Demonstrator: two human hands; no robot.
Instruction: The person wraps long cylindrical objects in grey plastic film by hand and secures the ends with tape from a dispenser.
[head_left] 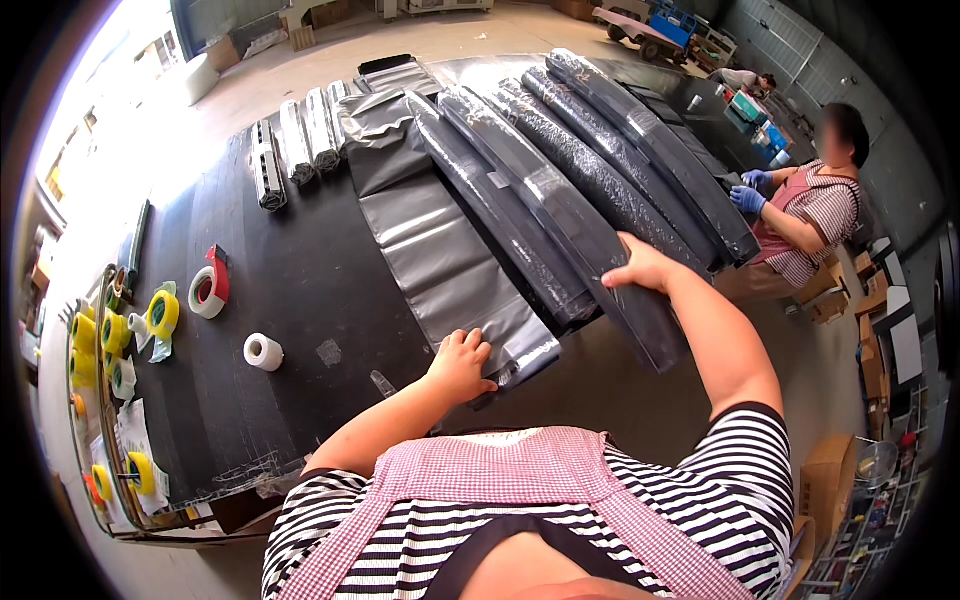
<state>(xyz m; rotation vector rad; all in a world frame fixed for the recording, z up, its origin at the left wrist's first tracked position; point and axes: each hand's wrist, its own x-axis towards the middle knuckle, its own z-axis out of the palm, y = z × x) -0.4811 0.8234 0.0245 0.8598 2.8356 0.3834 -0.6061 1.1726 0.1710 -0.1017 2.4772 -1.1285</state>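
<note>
A long strip of shiny dark grey plastic film (420, 230) runs across the black table toward me. My left hand (458, 367) lies on its near end at the left edge, fingers a little apart and pressing on it. To the right, my right hand (645, 267) is wrapped over the near part of a black roll in clear plastic (560, 205), thumb on its upper side. That roll's near end juts out past the table edge. A similar wrapped roll (500, 215) lies between it and the film.
More wrapped rolls (610, 180) lie to the right, where a co-worker in blue gloves (748, 195) stands. Short silver rolls (267, 165) sit at the far left. Nearer are a white tape roll (263, 352), a red tape dispenser (210, 285) and several yellow tape rolls (162, 314).
</note>
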